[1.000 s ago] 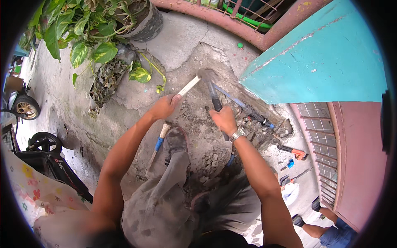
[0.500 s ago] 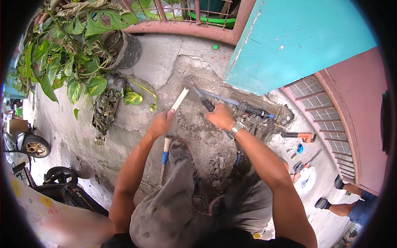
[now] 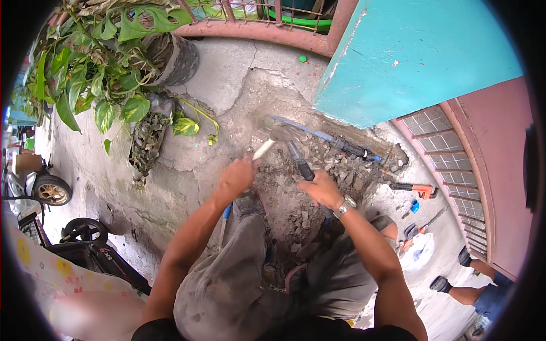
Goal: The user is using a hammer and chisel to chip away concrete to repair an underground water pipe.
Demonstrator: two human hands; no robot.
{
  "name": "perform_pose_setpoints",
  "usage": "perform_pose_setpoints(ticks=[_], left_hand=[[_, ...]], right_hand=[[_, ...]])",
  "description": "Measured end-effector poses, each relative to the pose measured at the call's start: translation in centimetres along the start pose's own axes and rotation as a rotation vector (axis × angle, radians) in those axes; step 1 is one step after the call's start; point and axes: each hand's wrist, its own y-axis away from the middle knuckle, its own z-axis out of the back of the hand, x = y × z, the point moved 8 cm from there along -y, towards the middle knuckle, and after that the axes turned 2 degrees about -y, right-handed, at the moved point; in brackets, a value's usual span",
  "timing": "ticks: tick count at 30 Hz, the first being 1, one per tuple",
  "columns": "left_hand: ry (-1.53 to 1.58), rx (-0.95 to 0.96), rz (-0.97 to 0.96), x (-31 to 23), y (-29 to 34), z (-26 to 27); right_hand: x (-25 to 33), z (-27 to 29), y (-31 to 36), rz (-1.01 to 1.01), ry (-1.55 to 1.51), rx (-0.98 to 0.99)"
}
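Note:
My left hand (image 3: 238, 175) is closed round a slim whitish stick (image 3: 263, 150), whose pale upper end slants up and to the right. My right hand (image 3: 324, 190) grips a hammer (image 3: 303, 167) by its black handle. The hammer's head is smeared by motion beside the stick's tip; I cannot tell whether they touch. Both hands are over broken, dusty concrete. Just beyond them, a blue pipe (image 3: 310, 132) with a black fitting (image 3: 350, 149) lies in a shallow trench. Loose rubble (image 3: 301, 219) spreads below my right hand. A pale rod with a blue band (image 3: 226, 211) is partly hidden by my left forearm.
On the right lie an orange-handled wrench (image 3: 422, 190), a blue fitting (image 3: 414, 206) and a white plastic bag (image 3: 420, 253). Another person's legs (image 3: 463, 295) show at lower right. A potted plant (image 3: 182, 59) stands far left, and a turquoise wall (image 3: 415, 62) rises at far right.
My left hand has moved right with the stick, now tilted more. The hammer has shifted right and nearer to me, its head now blurred. The view has shifted slightly.

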Motion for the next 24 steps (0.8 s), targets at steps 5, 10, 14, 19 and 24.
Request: perform_pose_setpoints(ticks=[5,10,14,19,24], left_hand=[[0.337,0.109,-0.445,-7.8,5.9,-2.2],[0.679,-0.004,0.235,2.4,0.3,-0.1],[1.117,0.301,0.464,-0.7,1.6,-0.5],[1.296,0.359,0.184,-4.7,-0.9,2.7],[1.114,0.308,0.228,-0.9,-4.4,-1.1]], right_hand=[[-6.6,0.8,7.6,-0.038,-0.233,-0.009],[-7.1,2.2,7.4,-0.035,-0.249,-0.113],[-8.2,1.6,5.5,0.000,-0.325,-0.073],[-7.2,1.3,5.8,0.059,-0.239,-0.130],[0.9,2.2,5.7,0.096,-0.060,-0.205]])
